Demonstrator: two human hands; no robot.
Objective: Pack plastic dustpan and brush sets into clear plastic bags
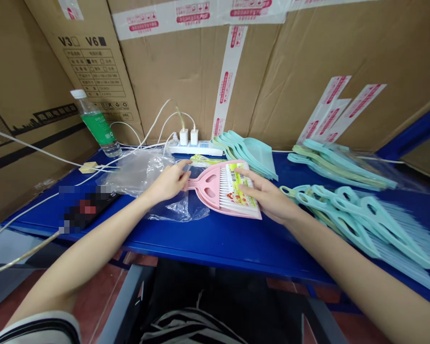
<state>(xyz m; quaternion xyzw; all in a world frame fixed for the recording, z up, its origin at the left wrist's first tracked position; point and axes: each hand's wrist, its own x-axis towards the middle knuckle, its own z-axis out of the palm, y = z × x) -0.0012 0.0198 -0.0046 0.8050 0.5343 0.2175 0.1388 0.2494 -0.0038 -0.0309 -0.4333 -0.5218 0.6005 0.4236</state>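
A pink dustpan (215,168) with a pink brush (210,186) nested on it lies at the middle of the blue table, handles to the left. A yellow-green label card (235,184) covers part of the white bristles. My right hand (270,193) grips the dustpan's wide end, fingers over the card. My left hand (172,180) is closed round the end of the handles. Under and left of the handles lie clear plastic bags (136,169).
Turquoise dustpans (256,153) stand behind; turquoise brushes (354,215) and more wrapped dustpans (344,165) lie right. A bottle (98,126), power strip (200,149), cables and blurred dark object (89,210) are on the table. Cardboard boxes (186,62) wall the back.
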